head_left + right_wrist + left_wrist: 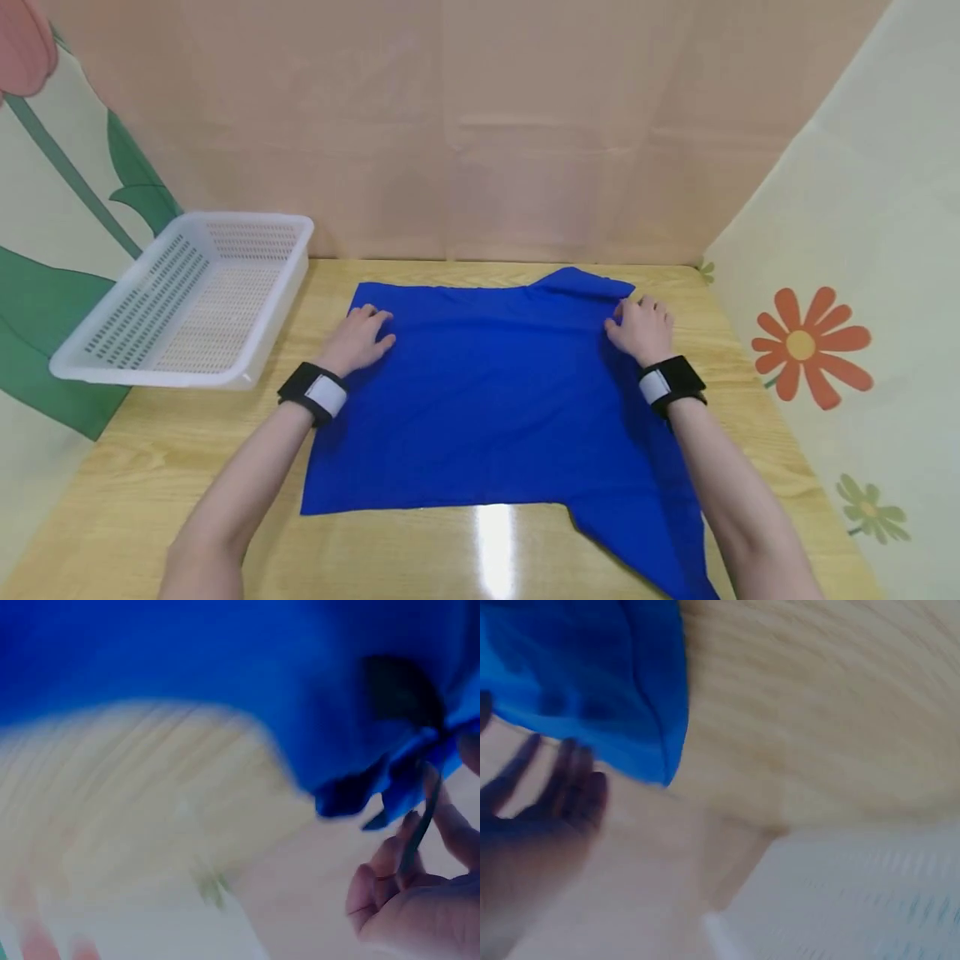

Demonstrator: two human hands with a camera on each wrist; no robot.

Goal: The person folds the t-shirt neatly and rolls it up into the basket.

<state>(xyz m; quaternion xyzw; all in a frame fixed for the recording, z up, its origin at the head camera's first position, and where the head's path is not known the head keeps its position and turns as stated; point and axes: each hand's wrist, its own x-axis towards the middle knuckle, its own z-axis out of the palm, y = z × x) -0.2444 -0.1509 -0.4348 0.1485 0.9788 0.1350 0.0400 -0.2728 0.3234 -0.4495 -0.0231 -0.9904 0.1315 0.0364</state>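
A plain blue cloth (480,392) lies spread on the table, its lower right part trailing toward the near edge. A fold is raised along its far right edge. My left hand (362,340) is at the cloth's far left part, fingers loosely bent and spread; in the left wrist view these fingers (570,780) appear blurred, with nothing held between them. At the far right corner, my right hand (642,327) pinches the cloth's edge. The right wrist view shows a thin dark strip of the cloth (420,832) between thumb and fingers.
A white perforated plastic basket (292,287) stands at the left back of the wooden table (390,554). Behind the table hangs a pinkish sheet (480,150). Flower-printed panels rise on both sides, with a red flower (801,345) on the right one.
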